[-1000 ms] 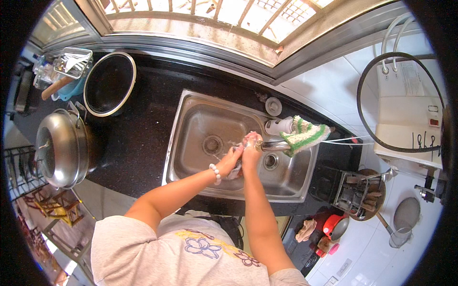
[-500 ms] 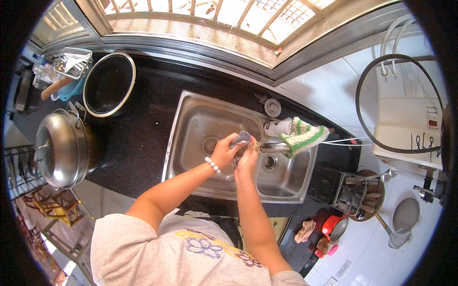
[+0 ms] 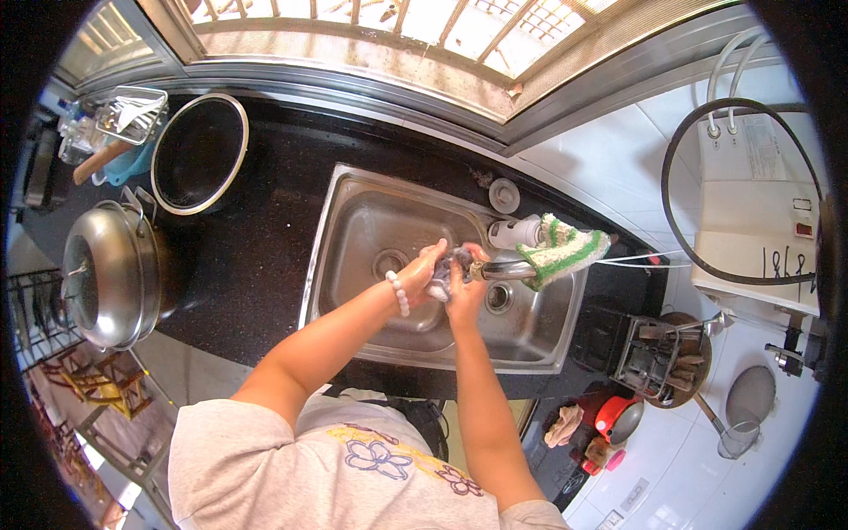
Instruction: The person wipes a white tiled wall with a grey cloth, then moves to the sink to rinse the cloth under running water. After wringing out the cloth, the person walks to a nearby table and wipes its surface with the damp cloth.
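Observation:
Over the steel double sink (image 3: 331, 225), both my hands work a wet, crumpled grey cloth (image 3: 449, 276) right beneath the tap's mouth. My left hand (image 3: 419, 276), a white bead bracelet at its wrist, presses the cloth from the left side. On the other side, my right hand (image 3: 465, 299) is closed on it with the thumb on top. The metal tap (image 3: 508, 269) reaches in from the right, and a green-and-white knitted cloth (image 3: 570, 261) is draped over its neck. Parts of the fingers are hidden behind the grey cloth.
A white cylindrical container (image 3: 515, 233) and a small round lid (image 3: 504, 196) stand behind the tap. On the left counter are a lidded steel pot (image 3: 106, 274), a large round pan lid (image 3: 200, 155) and a utensil basket (image 3: 137, 115). A wire rack (image 3: 647, 358) sits at right.
My hands have shifted around the grey cloth: the left fingers have opened out flatter and the right hand has moved slightly right, its thumb now over the cloth. The cloth has stayed under the tap.

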`<state>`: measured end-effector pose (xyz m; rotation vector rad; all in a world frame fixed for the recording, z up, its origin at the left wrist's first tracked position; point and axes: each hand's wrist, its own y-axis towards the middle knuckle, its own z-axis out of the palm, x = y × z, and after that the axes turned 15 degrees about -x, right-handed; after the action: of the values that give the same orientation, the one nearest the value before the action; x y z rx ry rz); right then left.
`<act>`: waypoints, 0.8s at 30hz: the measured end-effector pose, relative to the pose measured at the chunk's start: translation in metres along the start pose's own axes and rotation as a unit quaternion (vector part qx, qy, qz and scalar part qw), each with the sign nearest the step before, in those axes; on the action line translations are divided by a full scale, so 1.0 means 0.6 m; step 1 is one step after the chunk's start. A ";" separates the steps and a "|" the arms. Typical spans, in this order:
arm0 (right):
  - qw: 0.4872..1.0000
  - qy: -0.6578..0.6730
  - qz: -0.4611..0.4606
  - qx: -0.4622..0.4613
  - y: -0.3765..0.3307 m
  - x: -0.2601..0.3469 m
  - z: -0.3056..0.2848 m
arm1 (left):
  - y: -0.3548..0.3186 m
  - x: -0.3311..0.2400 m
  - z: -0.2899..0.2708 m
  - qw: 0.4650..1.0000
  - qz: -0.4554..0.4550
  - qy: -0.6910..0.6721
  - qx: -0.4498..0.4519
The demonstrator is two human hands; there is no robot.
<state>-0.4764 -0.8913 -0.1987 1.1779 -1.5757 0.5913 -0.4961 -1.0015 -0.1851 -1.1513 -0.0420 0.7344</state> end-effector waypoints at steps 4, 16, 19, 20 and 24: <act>0.973 0.126 0.190 -0.037 0.008 -0.039 0.018 | 0.024 0.047 -0.024 0.912 0.349 0.217 -0.009; 0.913 0.274 0.302 0.027 0.033 -0.027 0.025 | 0.030 0.032 -0.001 0.756 0.568 0.292 -0.144; 0.968 0.130 0.210 0.039 0.013 0.044 0.035 | 0.097 0.035 -0.020 0.814 0.499 0.272 -0.121; 0.984 0.086 0.150 0.042 0.013 0.041 0.030 | 0.094 0.033 -0.008 0.860 0.458 0.195 -0.113; 0.987 -0.010 -0.118 0.108 0.004 0.045 0.026 | 0.186 0.082 -0.046 0.959 0.027 -0.219 0.176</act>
<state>-0.4851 -0.9138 -0.1790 1.5125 -1.3867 0.6053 -0.5038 -0.9743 -0.3068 -0.6377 -0.2422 0.9914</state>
